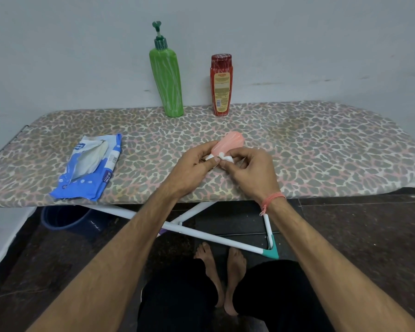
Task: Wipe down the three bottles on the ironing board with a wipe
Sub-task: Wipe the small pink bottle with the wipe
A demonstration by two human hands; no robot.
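Note:
A small pink bottle (pixel 228 143) is held over the middle of the leopard-print ironing board (pixel 321 144), its bottom pointing away from me. My left hand (pixel 197 164) grips its white cap end. My right hand (pixel 249 167) pinches a bunched white wipe (pixel 223 156) against the bottle's neck. A tall green pump bottle (pixel 168 80) and a red bottle (pixel 221 85) stand upright at the board's far edge, against the wall.
A blue wipes packet (pixel 91 168) lies open on the board's left part, a white wipe sticking out. Below the board are its white legs (pixel 213 236), a dark blue bucket (pixel 62 219) and my bare feet on the dark floor.

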